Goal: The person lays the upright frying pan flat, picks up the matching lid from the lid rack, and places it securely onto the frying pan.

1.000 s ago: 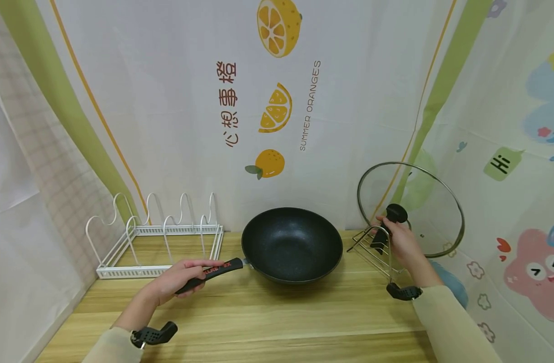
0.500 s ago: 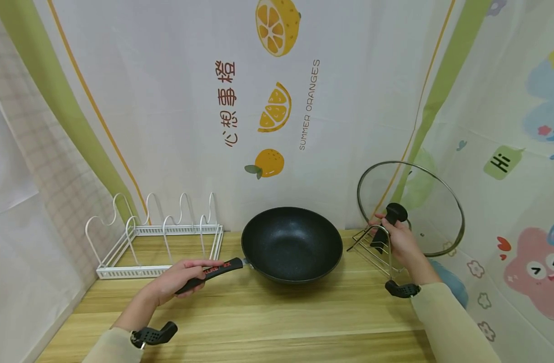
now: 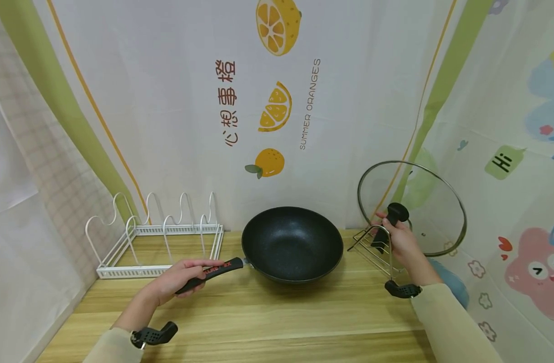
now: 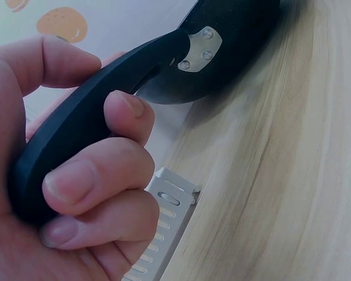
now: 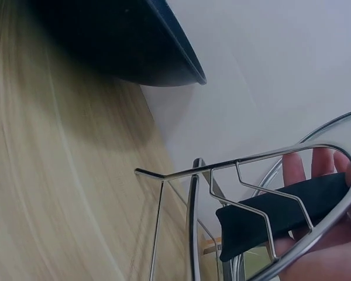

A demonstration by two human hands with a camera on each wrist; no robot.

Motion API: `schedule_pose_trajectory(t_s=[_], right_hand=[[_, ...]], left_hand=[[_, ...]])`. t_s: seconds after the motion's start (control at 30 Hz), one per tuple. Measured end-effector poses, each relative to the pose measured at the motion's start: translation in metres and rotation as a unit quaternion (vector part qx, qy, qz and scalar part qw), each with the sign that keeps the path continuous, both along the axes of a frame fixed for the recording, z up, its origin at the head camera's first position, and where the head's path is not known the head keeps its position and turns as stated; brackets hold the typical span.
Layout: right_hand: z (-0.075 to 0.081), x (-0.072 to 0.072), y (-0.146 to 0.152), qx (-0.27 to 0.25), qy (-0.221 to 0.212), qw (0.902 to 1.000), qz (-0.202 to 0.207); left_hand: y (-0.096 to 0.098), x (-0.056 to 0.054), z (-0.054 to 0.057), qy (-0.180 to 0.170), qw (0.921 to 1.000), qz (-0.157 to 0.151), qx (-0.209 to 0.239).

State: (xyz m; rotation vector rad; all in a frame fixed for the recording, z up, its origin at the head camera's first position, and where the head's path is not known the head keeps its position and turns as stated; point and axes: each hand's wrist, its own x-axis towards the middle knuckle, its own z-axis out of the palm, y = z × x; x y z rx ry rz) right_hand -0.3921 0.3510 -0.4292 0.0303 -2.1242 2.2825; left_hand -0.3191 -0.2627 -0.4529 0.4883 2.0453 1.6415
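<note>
A black wok [image 3: 290, 247] is at the middle of the wooden table, near the back curtain. My left hand [image 3: 179, 280] grips its long black handle [image 4: 93, 105], fingers curled beneath and the index finger along the top. Rivets on a metal plate join handle and pan in the left wrist view. At the right, a glass lid [image 3: 433, 201] with a metal rim stands nearly upright at a wire lid rack [image 3: 371, 261]. My right hand [image 3: 400, 242] holds the lid by its black handle [image 5: 275, 213]; fingertips show behind it through the rack's wire loop.
A white rack [image 3: 136, 273] with several tall wire loops stands on the left of the table [image 3: 281, 322]. Printed curtains [image 3: 168, 111] enclose the back and both sides. Something blue [image 3: 454, 285] shows beside the right forearm.
</note>
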Motion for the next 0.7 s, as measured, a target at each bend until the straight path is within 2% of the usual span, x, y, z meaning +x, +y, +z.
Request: schedule_pose_trajectory(t_s=[0.27, 0.53, 0.7], right_hand=[[-0.0008, 0.0009, 0.0029, -0.042, -0.011, 0.9990, 0.015], [-0.0002, 0.0014, 0.0067, -0.072, 0.013, 0.9965, 0.042], [0.0066, 0.0034, 0.0078, -0.064, 0.018, 0.9970, 0.039]], left_hand=[[-0.0003, -0.0003, -0.0008, -0.002, 1.0000, 0.000, 0.002], [-0.0004, -0.0009, -0.0023, 0.000, 1.0000, 0.001, 0.001], [-0.0007, -0.0009, -0.0015, 0.004, 1.0000, 0.004, -0.001]])
